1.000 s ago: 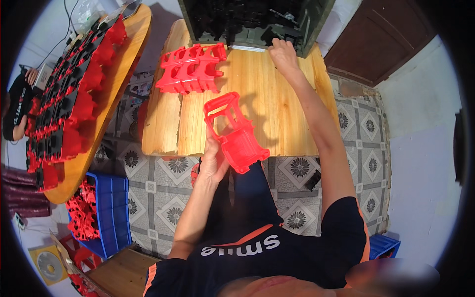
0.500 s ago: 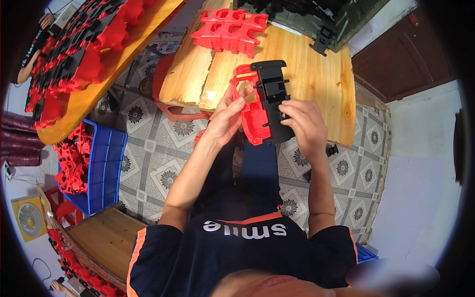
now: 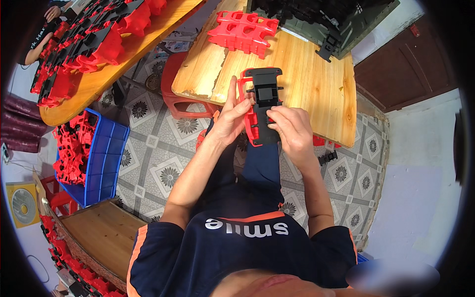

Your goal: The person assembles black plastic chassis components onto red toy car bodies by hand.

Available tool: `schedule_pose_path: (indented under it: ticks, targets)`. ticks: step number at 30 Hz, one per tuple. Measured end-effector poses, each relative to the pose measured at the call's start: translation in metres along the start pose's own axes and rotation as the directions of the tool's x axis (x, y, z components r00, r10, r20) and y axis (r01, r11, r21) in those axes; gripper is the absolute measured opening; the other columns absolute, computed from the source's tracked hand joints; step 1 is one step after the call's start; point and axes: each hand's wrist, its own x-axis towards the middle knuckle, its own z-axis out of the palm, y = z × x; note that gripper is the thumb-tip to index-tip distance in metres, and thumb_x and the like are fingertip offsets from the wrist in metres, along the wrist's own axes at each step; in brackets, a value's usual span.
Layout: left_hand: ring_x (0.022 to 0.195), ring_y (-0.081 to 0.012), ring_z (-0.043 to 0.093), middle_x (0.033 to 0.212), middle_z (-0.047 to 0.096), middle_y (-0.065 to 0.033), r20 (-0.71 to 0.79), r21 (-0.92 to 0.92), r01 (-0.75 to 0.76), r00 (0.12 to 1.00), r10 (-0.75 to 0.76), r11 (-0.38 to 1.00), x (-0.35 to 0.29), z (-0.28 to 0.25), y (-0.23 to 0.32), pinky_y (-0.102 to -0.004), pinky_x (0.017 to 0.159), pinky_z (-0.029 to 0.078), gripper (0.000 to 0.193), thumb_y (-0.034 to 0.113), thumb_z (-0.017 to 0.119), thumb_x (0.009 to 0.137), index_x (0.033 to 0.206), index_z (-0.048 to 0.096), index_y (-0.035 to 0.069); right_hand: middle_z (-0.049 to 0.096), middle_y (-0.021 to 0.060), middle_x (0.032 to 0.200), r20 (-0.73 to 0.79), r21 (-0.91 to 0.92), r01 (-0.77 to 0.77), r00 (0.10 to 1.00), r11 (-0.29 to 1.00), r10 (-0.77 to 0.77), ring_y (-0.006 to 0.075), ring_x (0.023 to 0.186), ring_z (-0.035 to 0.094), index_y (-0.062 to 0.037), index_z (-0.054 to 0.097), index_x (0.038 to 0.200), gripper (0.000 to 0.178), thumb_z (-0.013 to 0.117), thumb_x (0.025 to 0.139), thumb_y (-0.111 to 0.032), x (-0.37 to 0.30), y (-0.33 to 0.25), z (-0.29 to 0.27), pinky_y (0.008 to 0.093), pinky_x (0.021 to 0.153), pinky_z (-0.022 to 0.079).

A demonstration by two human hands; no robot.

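My left hand (image 3: 231, 120) grips a red plastic shell (image 3: 251, 129) by its outer side, with the thumb over its edge. A long black plastic plate (image 3: 267, 123) with a raised block and small side pegs lies against the shell and covers most of it. My right hand (image 3: 293, 129) pinches the plate's right side, fingertips close to its middle. Both parts are held together above my lap, at the near edge of the wooden table (image 3: 316, 94). Whether the two are fully joined cannot be seen.
Red shells (image 3: 243, 33) are stacked on the table beside a dark bin (image 3: 346, 42) of black parts. At left, a wooden bench (image 3: 94, 106) carries rows of red-and-black pieces; a blue crate (image 3: 105, 158) holds more. A red stool (image 3: 180, 101) stands beneath. Another person's arm (image 3: 37, 47) shows far left.
The black plate has shifted left over the red shell, hiding more of it. My right hand has moved left with it, and my hands are closer together. The view has shifted slightly.
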Motion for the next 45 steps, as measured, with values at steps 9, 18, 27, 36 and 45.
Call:
schedule_pose_path:
  ticks: [9, 18, 27, 36, 45]
  targets:
    - [0.133, -0.0294, 0.043, 0.148, 0.033, -0.0204, -0.031, 0.185, -0.036, 0.999, 0.042, 0.982, -0.010, 0.007, 0.008, -0.0444, 0.109, 0.038, 0.104, 0.015, 0.067, 0.088, 0.154, -0.013, 0.016, 0.064, 0.0073, 0.103, 0.031, 0.003, 0.097, 0.995, 0.995, -0.097, 0.0244, 0.090, 0.060, -0.0021, 0.067, 0.104, 0.036, 0.077, 0.071, -0.012, 0.001, -0.003, 0.002, 0.0382, 0.083, 0.045]
    - [0.118, -0.0215, 0.052, 0.136, 0.045, -0.0179, -0.043, 0.631, -0.092, 0.987, 0.153, 0.771, 0.007, 0.015, 0.005, -0.0318, 0.100, 0.044, 0.082, 0.019, 0.058, 0.093, 0.154, 0.005, 0.005, 0.066, 0.0028, 0.091, 0.135, 0.786, -0.436, 0.812, 0.437, 0.568, 0.0075, 0.088, 0.060, 0.0029, 0.062, 0.108, 0.026, 0.065, 0.094, -0.019, 0.040, 0.037, 0.056, 0.0245, 0.075, 0.050]
    - [0.144, -0.0272, 0.023, 0.155, 0.021, -0.0212, 0.089, 0.809, -0.255, 0.944, 0.319, 0.530, 0.002, 0.018, 0.048, -0.0360, 0.115, 0.023, 0.081, 0.027, 0.058, 0.095, 0.153, 0.008, 0.000, 0.062, 0.0039, 0.109, 0.221, 0.882, -0.402, 0.814, 0.246, 0.538, 0.0111, 0.101, 0.057, -0.0030, 0.058, 0.121, 0.035, 0.061, 0.097, -0.028, 0.066, 0.015, 0.073, 0.0259, 0.091, 0.045]
    - [0.140, -0.0260, 0.032, 0.151, 0.030, -0.0203, 0.108, 0.843, -0.312, 0.896, 0.430, 0.438, -0.092, 0.011, 0.074, -0.0377, 0.113, 0.029, 0.122, 0.021, 0.085, 0.068, 0.155, 0.002, 0.004, 0.049, 0.0174, 0.139, 0.191, 0.935, -0.263, 0.938, 0.238, 0.288, 0.0231, 0.124, 0.051, 0.0029, 0.047, 0.135, 0.049, 0.058, 0.097, -0.028, 0.093, -0.050, 0.084, 0.0349, 0.106, 0.039]
    - [0.099, -0.0219, 0.061, 0.120, 0.053, -0.0110, 0.035, 0.791, -0.591, -0.217, 0.976, -0.159, -0.195, -0.045, 0.345, -0.0364, 0.081, 0.056, 0.080, 0.007, 0.068, 0.078, 0.144, 0.023, 0.009, 0.056, 0.0117, 0.135, 0.145, 0.688, -0.408, 0.888, 0.601, 0.437, 0.0190, 0.119, 0.054, 0.0023, 0.054, 0.131, 0.037, 0.046, 0.104, -0.021, 0.089, 0.010, 0.107, 0.0327, 0.097, 0.045]
